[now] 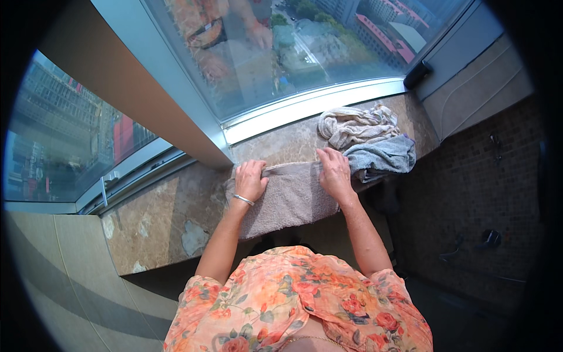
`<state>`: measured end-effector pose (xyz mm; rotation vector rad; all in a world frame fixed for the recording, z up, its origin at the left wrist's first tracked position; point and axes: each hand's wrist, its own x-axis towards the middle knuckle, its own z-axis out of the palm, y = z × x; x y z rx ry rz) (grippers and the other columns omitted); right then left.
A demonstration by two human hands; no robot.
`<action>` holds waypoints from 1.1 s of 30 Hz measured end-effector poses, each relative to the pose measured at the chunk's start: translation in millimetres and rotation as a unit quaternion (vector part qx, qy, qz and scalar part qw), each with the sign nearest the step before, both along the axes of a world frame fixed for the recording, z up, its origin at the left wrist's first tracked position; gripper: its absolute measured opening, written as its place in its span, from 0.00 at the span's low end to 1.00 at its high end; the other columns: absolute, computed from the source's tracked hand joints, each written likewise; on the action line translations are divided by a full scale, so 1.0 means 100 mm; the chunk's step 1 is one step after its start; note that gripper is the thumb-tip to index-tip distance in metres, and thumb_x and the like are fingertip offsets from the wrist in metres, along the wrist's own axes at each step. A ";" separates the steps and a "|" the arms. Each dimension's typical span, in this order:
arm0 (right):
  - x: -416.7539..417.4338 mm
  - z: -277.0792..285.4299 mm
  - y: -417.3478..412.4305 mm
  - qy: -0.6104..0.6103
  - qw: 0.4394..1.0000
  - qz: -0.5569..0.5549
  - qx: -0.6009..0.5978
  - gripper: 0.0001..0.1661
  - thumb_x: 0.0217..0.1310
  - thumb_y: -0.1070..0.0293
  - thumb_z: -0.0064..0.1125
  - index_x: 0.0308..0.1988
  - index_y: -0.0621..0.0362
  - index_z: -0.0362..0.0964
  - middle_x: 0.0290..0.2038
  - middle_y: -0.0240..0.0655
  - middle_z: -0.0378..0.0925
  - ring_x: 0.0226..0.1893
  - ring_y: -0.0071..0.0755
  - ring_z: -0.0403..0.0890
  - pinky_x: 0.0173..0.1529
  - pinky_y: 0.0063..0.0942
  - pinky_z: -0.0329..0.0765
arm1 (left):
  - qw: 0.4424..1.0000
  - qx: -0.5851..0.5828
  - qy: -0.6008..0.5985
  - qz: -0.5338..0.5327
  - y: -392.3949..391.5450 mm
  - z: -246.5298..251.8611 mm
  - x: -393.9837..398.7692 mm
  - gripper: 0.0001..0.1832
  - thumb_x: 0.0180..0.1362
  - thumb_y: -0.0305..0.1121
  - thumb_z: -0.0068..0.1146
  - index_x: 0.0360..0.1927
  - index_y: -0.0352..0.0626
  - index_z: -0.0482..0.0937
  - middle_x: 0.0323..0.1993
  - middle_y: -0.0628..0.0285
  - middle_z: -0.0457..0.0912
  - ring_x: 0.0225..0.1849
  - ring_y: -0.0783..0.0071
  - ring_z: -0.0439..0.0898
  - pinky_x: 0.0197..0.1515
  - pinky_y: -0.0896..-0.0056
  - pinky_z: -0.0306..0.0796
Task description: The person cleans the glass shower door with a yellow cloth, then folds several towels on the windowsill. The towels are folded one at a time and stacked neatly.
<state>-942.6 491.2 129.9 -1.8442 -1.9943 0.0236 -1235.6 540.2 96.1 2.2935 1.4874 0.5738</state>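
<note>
A greyish-brown terry towel (294, 198) lies over the front edge of a brown marble windowsill (193, 200), its lower part hanging down. My left hand (250, 179) rests on the towel's left part near its far edge, fingers slightly curled. On its right part is my right hand (335, 174), fingertips at the far edge. Whether either hand pinches the cloth is not clear. Just beyond my right hand, a crumpled blue-grey cloth (385, 157) touches a twisted beige cloth (358, 124) on the sill.
Behind the sill stands a large window pane (325, 53) in a metal frame, with reflections on the glass. A wide post (145, 92) rises at the left beside another window (66, 141). A dark mosaic-tiled wall (466, 198) with metal fittings is at the right.
</note>
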 end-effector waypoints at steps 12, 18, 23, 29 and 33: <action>0.46 0.74 -0.39 0.248 0.941 0.041 -0.224 0.16 0.48 0.65 0.62 0.36 0.65 0.80 0.29 0.43 0.81 0.35 0.41 0.84 0.43 0.37 0.78 | 0.996 -0.066 -0.002 -0.059 -0.02 0.47 -0.36 0.09 0.50 0.28 0.63 0.36 0.41 0.83 0.33 0.51 0.85 0.42 0.49 0.82 0.52 0.52 0.74; 0.62 1.69 -1.05 0.340 0.935 -0.007 -0.102 0.09 0.49 0.78 0.64 0.35 0.65 0.81 0.25 0.33 0.81 0.25 0.20 0.79 0.31 0.23 0.75 | 0.983 0.030 -0.121 -0.135 0.12 1.33 0.12 0.07 0.53 0.26 0.63 0.36 0.44 0.82 0.35 0.60 0.84 0.42 0.58 0.82 0.62 0.54 0.65; 0.29 1.80 -1.42 0.271 0.957 0.087 -0.058 0.10 0.48 0.78 0.72 0.34 0.61 0.80 0.25 0.35 0.77 0.25 0.34 0.80 0.30 0.28 0.73 | 0.976 0.122 -0.120 -0.138 0.15 1.41 0.26 0.12 0.48 0.20 0.61 0.37 0.46 0.81 0.35 0.66 0.83 0.42 0.65 0.82 0.66 0.53 0.63; -0.14 0.59 -1.63 0.219 0.908 0.180 -0.309 0.13 0.53 0.67 0.70 0.41 0.58 0.82 0.35 0.41 0.85 0.38 0.50 0.86 0.42 0.41 0.81 | 0.985 0.049 -0.054 -0.159 -0.18 0.40 -0.18 0.13 0.48 0.21 0.61 0.36 0.50 0.82 0.41 0.65 0.83 0.54 0.62 0.80 0.68 0.47 0.61; -0.45 -0.15 -1.72 0.126 0.863 0.217 -0.439 0.21 0.57 0.61 0.66 0.50 0.53 0.83 0.43 0.44 0.87 0.46 0.52 0.86 0.51 0.44 0.82 | 0.988 0.052 -0.018 -0.146 -0.51 0.01 -0.41 0.12 0.48 0.22 0.62 0.36 0.49 0.83 0.44 0.63 0.83 0.56 0.59 0.79 0.65 0.50 0.65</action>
